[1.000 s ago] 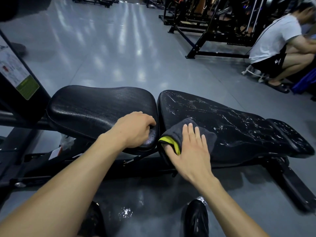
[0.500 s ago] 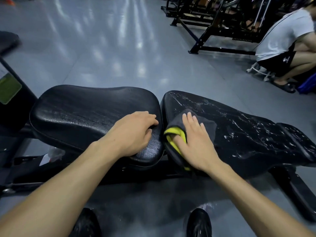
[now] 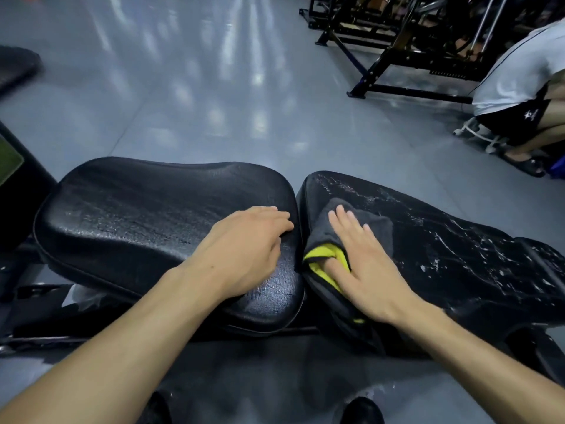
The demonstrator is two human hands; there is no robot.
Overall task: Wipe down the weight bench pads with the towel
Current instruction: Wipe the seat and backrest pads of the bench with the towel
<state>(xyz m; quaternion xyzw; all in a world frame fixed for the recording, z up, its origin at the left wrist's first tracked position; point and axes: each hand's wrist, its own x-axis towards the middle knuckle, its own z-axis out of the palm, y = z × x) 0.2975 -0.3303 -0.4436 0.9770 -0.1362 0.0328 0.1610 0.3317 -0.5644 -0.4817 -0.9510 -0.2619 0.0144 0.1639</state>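
Towel, a folded grey cloth with yellow lining (image 3: 360, 229), lies at centre frame on the streaked black vinyl back pad (image 3: 458, 249), pressed flat under the right hand (image 3: 367, 264), fingers straight. The left hand (image 3: 247, 255), loosely curled and holding nothing, rests on the black seat pad (image 3: 146, 221), probably bracing.

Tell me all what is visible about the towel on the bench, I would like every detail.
The towel is a soft, plush cloth, dark grey on its outer face and bright yellow on the inner face, which shows where it is folded at the near left corner. It lies bunched on the left end of the long bench pad, close to the gap beside the seat pad. The right hand presses flat on it with straight fingers, the thumb tucked into the yellow fold. The pad around it carries white streaks.
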